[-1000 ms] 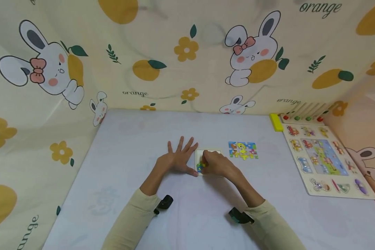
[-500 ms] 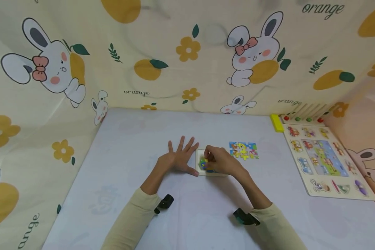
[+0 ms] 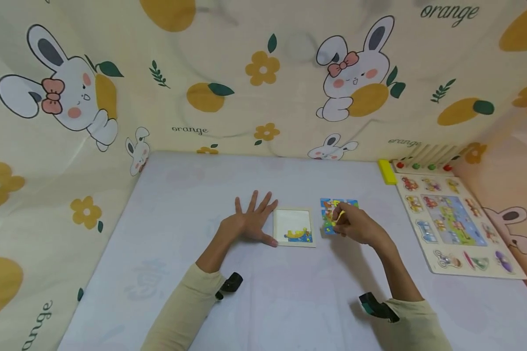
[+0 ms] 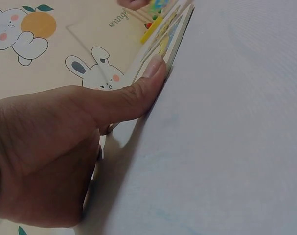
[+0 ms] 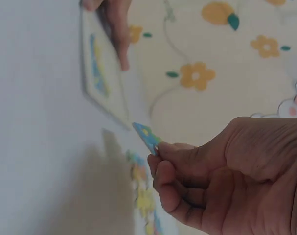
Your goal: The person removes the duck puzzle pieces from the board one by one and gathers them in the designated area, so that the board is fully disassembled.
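My left hand [image 3: 248, 223] lies on the table with its fingers spread, thumb at the left edge of a small puzzle tray [image 3: 291, 219]. In the left wrist view, the thumb [image 4: 147, 83] rests along the tray's side. Joined blue and yellow jigsaw pieces [image 3: 300, 236] fill the tray's lower right part; the rest of its floor is bare white. My right hand [image 3: 359, 225] pinches a blue-green jigsaw piece [image 5: 147, 137] between thumb and fingers. It hovers over an assembled block of jigsaw pieces [image 3: 327, 204], partly hiding it.
On the right lies a large wooden picture board [image 3: 458, 265]. Behind it is a rack with upright pegs and red and green beads [image 3: 416, 166], beside a yellow block [image 3: 387, 172]. Patterned cloth walls [image 3: 228, 58] close off the back and sides.
My right hand has lifted the jigsaw piece out of the tray's lower left and carried it right, over the assembled block. My left hand has stayed in place.
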Tool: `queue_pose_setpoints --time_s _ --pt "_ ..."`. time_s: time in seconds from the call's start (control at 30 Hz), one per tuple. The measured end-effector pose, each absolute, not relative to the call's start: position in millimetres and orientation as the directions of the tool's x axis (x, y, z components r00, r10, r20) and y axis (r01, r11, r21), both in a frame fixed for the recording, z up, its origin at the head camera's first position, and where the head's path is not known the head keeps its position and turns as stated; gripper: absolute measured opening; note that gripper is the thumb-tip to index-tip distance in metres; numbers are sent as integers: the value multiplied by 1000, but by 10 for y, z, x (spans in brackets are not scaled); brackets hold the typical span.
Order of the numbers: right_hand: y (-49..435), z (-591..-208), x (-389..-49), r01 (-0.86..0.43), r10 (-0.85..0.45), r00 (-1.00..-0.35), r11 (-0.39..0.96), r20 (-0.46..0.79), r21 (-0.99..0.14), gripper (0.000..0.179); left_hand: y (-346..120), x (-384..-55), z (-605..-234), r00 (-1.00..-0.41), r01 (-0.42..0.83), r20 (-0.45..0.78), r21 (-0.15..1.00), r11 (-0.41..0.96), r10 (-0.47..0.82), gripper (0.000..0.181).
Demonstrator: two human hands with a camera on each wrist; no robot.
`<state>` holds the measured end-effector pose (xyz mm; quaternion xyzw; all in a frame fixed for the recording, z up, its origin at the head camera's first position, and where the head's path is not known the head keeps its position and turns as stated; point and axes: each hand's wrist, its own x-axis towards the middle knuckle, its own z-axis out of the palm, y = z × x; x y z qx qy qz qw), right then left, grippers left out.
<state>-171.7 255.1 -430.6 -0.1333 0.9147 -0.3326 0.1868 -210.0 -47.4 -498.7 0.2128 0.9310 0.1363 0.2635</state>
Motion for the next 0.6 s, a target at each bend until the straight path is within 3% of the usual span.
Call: queue_pose_setpoints --time_s 0.13,0.6 --pt "2639 -4406 -1716 -75 -339 -891 766 -301 -639 24 -481 -2090 -5001 -778 328 -423 358 874 465 126" --pt "2625 -4505 -1649 -121 -271 -931 862 -246 -492 30 -500 -2018 -4846 -773 343 -421 351 871 474 123"
